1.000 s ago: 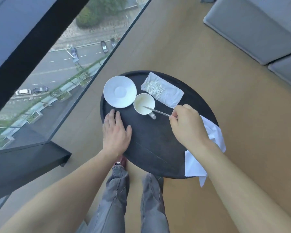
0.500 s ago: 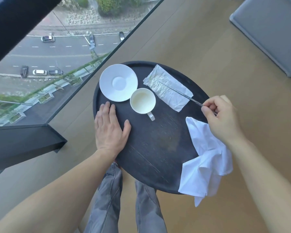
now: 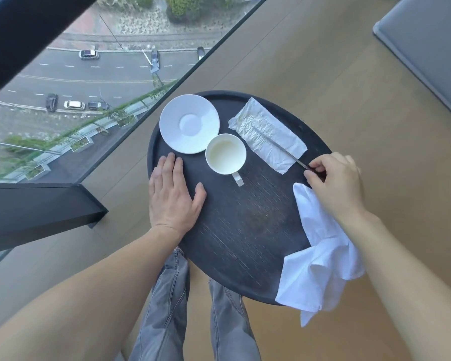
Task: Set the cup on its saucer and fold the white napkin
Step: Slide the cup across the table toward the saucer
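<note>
A white cup [image 3: 225, 154] stands on the dark round table [image 3: 240, 225], its handle pointing toward me, just right of and below the empty white saucer [image 3: 189, 123]. The white cloth napkin [image 3: 320, 259] lies crumpled over the table's right edge. My right hand [image 3: 336, 183] pinches the end of a thin metal spoon [image 3: 281, 149], whose other end rests on a crinkled paper tissue [image 3: 267, 135]. My left hand [image 3: 173, 194] lies flat on the table's left rim, fingers apart, holding nothing.
A glass wall on the left looks far down onto a street. Wooden floor surrounds the table. A grey sofa [image 3: 427, 48] sits at the upper right. My legs in grey jeans [image 3: 193, 308] are under the table's near edge.
My right hand lifted the spoon out of the cup and carried it right, laying it across the paper tissue. The left hand stayed flat on the table.
</note>
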`<move>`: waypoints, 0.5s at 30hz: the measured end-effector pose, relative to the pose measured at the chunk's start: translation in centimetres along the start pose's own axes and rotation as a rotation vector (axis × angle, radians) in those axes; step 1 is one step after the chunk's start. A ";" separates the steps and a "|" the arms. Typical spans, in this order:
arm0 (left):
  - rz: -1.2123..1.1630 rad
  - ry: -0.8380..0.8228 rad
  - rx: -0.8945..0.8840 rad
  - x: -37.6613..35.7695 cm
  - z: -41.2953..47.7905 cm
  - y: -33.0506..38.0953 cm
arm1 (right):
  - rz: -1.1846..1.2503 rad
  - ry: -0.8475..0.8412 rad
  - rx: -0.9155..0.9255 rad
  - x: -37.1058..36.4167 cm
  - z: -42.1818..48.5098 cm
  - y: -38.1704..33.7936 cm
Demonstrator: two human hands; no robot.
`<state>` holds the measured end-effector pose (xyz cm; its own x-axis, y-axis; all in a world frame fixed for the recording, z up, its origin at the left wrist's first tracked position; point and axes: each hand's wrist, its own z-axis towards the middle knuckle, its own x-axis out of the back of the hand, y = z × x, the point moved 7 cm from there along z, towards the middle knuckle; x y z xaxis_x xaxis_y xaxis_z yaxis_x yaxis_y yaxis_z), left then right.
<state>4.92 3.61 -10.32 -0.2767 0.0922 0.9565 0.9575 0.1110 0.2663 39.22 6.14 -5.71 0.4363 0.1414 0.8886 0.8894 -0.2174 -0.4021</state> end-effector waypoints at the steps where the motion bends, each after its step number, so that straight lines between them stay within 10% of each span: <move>1: -0.003 0.000 0.000 0.0 0.0 0.0 | 0.042 0.015 0.025 0.1 -0.3 -1.3; 15: 0.085 -0.112 -0.017 -0.8 0.2 0.3 | 0.278 0.119 0.021 -5.4 -4.4 -13.6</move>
<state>5.43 3.75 -11.00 -0.2013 0.2101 0.9567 0.9788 0.0817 0.1880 24.13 4.07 -4.03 0.6456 -0.0351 0.7629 0.7412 -0.2116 -0.6370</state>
